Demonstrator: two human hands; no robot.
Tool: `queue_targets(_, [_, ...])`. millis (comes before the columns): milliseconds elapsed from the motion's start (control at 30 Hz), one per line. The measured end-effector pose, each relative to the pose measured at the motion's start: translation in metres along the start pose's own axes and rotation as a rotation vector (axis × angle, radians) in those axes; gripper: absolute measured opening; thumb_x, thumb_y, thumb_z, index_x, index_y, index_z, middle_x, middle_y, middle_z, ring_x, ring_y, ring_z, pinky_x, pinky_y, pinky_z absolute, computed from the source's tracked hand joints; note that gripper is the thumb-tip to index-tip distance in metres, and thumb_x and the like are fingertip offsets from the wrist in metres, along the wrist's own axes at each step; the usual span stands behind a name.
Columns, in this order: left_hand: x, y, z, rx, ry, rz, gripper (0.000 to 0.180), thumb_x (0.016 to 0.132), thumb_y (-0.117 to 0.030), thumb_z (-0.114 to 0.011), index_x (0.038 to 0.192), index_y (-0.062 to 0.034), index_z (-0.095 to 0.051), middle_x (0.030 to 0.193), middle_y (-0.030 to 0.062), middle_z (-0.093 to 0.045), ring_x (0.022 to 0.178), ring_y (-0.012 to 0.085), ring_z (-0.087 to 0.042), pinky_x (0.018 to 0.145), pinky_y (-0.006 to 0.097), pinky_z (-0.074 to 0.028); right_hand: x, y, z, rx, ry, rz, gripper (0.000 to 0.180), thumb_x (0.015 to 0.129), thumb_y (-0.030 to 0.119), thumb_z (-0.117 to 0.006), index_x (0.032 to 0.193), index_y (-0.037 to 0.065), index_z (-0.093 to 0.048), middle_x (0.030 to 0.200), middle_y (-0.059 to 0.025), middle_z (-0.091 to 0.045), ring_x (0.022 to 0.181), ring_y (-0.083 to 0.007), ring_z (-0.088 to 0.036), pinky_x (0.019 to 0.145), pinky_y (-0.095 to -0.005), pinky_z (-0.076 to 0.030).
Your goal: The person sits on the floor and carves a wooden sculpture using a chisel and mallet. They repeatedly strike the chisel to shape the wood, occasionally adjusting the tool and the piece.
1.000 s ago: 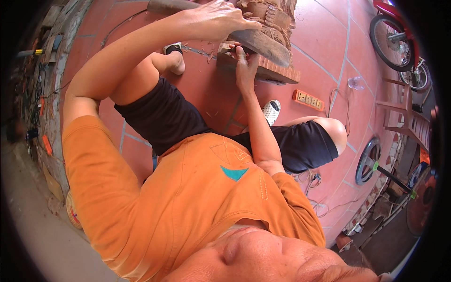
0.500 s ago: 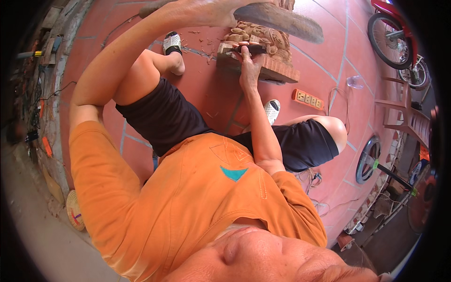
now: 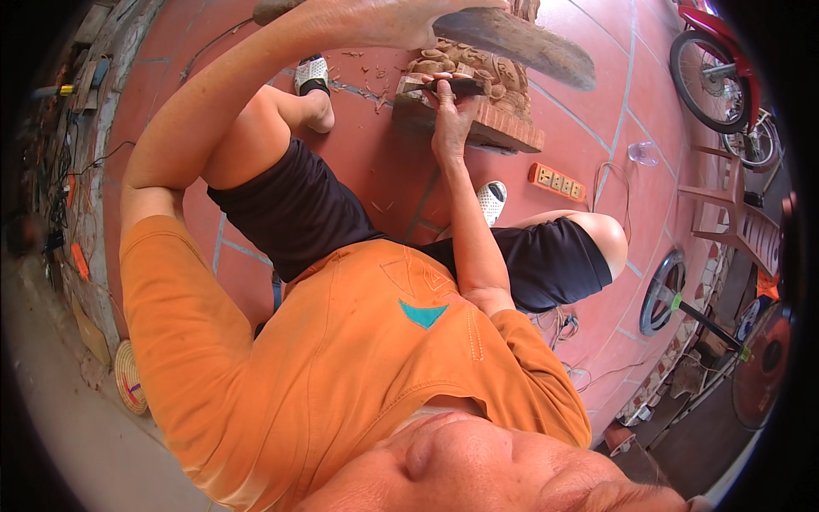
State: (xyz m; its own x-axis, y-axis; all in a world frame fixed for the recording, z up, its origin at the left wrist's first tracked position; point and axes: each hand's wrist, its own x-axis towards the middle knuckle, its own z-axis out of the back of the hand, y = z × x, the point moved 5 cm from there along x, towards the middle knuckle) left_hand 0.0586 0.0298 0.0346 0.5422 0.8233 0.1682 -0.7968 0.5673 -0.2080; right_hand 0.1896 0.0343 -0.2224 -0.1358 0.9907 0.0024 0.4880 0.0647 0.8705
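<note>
My left hand (image 3: 409,23), partly cut off by the upper edge, grips a long, weathered wooden mallet (image 3: 529,47). This mallet reaches across above a carved wooden piece (image 3: 509,85), which has raised rounded relief and a thick flat base (image 3: 503,132). Below the mallet, my right hand (image 3: 452,119) is closed around a dark, slim chisel (image 3: 466,87), held crosswise against the carving with its thin end to the left. Where the chisel's edge meets the wood is too small to tell. The mallet and chisel look apart.
Wood shavings (image 3: 373,81) lie on the red tiled floor beside my foot. An orange power strip (image 3: 557,182) sits right of the carving, near a clear cup (image 3: 642,154). A plastic chair (image 3: 738,200), a motorbike (image 3: 712,72) and a fan (image 3: 665,293) stand at the right.
The mallet and my left hand have shifted slightly right and down. My right hand and the chisel stay almost in place at the carving.
</note>
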Motion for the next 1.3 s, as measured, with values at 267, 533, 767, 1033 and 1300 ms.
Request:
queue_targets(267, [0.001, -0.004, -0.002, -0.046, -0.048, -0.07, 0.084, 0.075, -0.008, -0.071, 0.152, -0.0114, -0.038, 0.101, 0.0236, -0.07, 0.09, 0.0373, -0.07, 0.075, 0.047, -0.057, 0.002, 0.004, -0.005, -0.023, 0.025, 0.038, 0.021, 0.102, 0.004, -0.059, 0.12, 0.005, -0.049, 0.112, -0.0097, -0.064, 0.103, -0.0247, -0.069, 0.085, -0.0352, -0.06])
queue_targets(533, [0.004, 0.019, -0.047, 0.11, 0.315, 0.06, 0.068, 0.084, -0.004, -0.056, 0.15, -0.011, -0.044, 0.094, 0.0214, -0.068, 0.087, 0.0379, -0.068, 0.076, 0.05, -0.052, -0.001, 0.006, -0.008, -0.074, 0.01, -0.005, 0.019, 0.102, 0.0, -0.055, 0.118, 0.006, -0.048, 0.11, -0.0083, -0.063, 0.099, -0.0188, -0.068, 0.086, -0.0311, -0.058])
queue_targets(767, [0.018, -0.014, -0.012, 0.01, -0.07, -0.046, 0.068, 0.083, -0.008, -0.062, 0.149, -0.0096, -0.044, 0.097, 0.0222, -0.069, 0.09, 0.0405, -0.068, 0.077, 0.051, -0.053, 0.002, 0.002, -0.007, -0.04, 0.026, 0.042, 0.019, 0.102, 0.002, -0.057, 0.119, 0.005, -0.049, 0.111, -0.0091, -0.064, 0.103, -0.0227, -0.069, 0.085, -0.0335, -0.06])
queue_targets(1033, [0.019, -0.008, -0.038, 0.147, 0.277, 0.031, 0.05, 0.089, -0.007, -0.052, 0.138, -0.0065, -0.052, 0.08, 0.0198, -0.069, 0.075, 0.0367, -0.071, 0.068, 0.05, -0.054, 0.0, 0.002, -0.005, -0.073, 0.019, -0.023, 0.021, 0.102, 0.002, -0.057, 0.12, 0.006, -0.047, 0.11, -0.007, -0.064, 0.1, -0.0179, -0.068, 0.083, -0.0294, -0.056])
queue_targets(1300, [0.025, 0.0, -0.015, 0.081, 0.038, -0.011, 0.076, 0.076, -0.003, -0.067, 0.148, -0.0108, -0.045, 0.098, 0.0238, -0.07, 0.092, 0.0399, -0.069, 0.078, 0.049, -0.056, 0.008, -0.003, 0.012, 0.068, -0.082, -0.119, 0.02, 0.103, 0.007, -0.057, 0.121, 0.004, -0.047, 0.112, -0.0121, -0.064, 0.104, -0.0285, -0.07, 0.083, -0.0385, -0.062])
